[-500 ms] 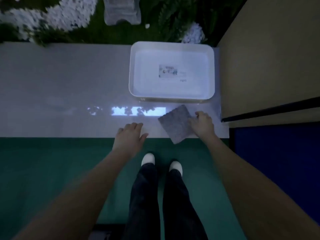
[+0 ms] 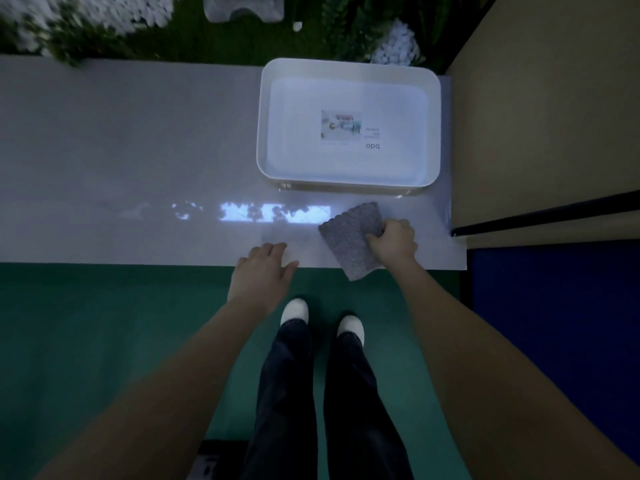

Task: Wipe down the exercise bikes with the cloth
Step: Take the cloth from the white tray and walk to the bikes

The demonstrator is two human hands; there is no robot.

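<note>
White pebbles [image 2: 104,12] and green foliage [image 2: 180,43] are showing at ten o'clock beyond the far edge of the pale glossy desk [image 2: 121,140], which is running across the view and catching a bright window reflection [image 2: 273,213] near its middle. Toward seven o'clock, the green floor [image 2: 86,341] is spreading below the desk's near edge. The left hand [image 2: 261,271] is resting at the near edge of the desk, just left of centre, palm down with its fingers relaxed and spread, holding nothing. Below it, at six o'clock, the person's dark trousers [image 2: 311,410] and white shoes [image 2: 294,311] are standing on the floor. To the right, at about one o'clock, a white rectangular tub [image 2: 349,67] is sitting on the desk with a printed label [image 2: 341,128] on its bottom. Just in front of the tub, the grey textured cloth [image 2: 349,237] is lying on the desk, its near corner hanging slightly over the edge. The right hand [image 2: 394,242] is gripping the cloth's right side, fingers curled over its edge. At three o'clock, a beige panel [image 2: 554,116] with a dark bar [image 2: 554,213] is bordering the desk, and a blue surface [image 2: 554,323] is lying below it. No exercise bike is identifiable here.
</note>
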